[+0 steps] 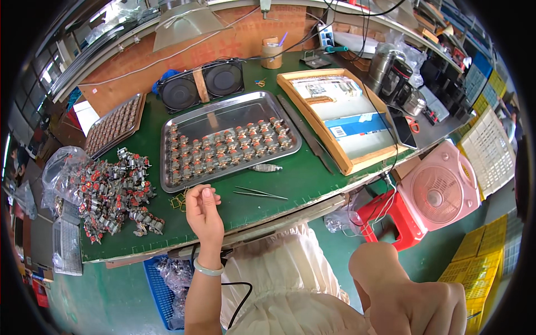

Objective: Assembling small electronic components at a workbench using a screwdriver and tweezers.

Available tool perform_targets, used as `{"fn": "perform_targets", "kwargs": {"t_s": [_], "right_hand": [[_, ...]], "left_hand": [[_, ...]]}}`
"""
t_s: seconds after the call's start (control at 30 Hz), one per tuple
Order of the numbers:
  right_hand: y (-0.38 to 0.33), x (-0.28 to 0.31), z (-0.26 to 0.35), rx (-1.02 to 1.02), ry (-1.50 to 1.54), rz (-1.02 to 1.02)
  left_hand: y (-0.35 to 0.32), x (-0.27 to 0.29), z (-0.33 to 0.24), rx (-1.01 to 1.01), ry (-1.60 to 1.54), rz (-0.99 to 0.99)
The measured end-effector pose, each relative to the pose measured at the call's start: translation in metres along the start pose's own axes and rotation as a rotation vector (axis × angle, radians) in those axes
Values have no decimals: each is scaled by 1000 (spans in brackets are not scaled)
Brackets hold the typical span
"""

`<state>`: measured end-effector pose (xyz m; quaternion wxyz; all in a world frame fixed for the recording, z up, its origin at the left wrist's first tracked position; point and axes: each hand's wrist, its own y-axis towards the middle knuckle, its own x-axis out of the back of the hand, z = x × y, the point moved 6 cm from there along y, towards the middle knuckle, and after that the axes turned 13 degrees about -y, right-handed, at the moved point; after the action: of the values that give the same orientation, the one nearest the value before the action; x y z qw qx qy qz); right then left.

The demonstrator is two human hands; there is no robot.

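My left hand [204, 213] is at the table's front edge, just below a metal tray [167, 181]. Its fingers curl loosely in toward the thumb, and I see nothing in them. Small metal components with red parts [237, 146] stand in rows in the tray. Beside the left hand lie metal tweezers [261, 193] and several yellowish wire pieces [178, 202]. My right hand [416, 298] is raised close to the camera at the lower right, away from the table. Its fingers are bent, and their tips are hidden.
A heap of similar components [114, 192] spills from a plastic bag on the left. Behind it leans another filled tray [114, 124]. Twin black fans [202, 85] stand at the back. A wooden-framed box [349, 166], a phone [403, 131] and a pink fan [441, 190] are on the right.
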<state>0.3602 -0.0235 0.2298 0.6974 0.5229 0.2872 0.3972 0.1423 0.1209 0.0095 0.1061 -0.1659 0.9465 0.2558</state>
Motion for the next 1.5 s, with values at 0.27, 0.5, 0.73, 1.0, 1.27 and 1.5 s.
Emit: {"fn": "perform_targets", "kwargs": {"t_s": [0.27,0.5,0.73,1.0,1.27,1.5], "right_hand": [[-51,165,56,-278,-1582,-844],[-199,382,141,-1637,-2310,-776],[-212,397,117,-2044,-2294,-615],[-210,405,117,-2140,-2213,-656],[-212,404,109,-2163,-2177,-677],[-201,394,109,-2066,-2299,-682]], "left_hand": [[-1,4,1,25,27,-12],[1,-9,3,93,-32,104],[-1,-6,1,115,-10,98],[-1,-9,2,137,-31,112],[0,-4,6,138,-32,107],[-1,-7,-5,108,-24,182]]}}
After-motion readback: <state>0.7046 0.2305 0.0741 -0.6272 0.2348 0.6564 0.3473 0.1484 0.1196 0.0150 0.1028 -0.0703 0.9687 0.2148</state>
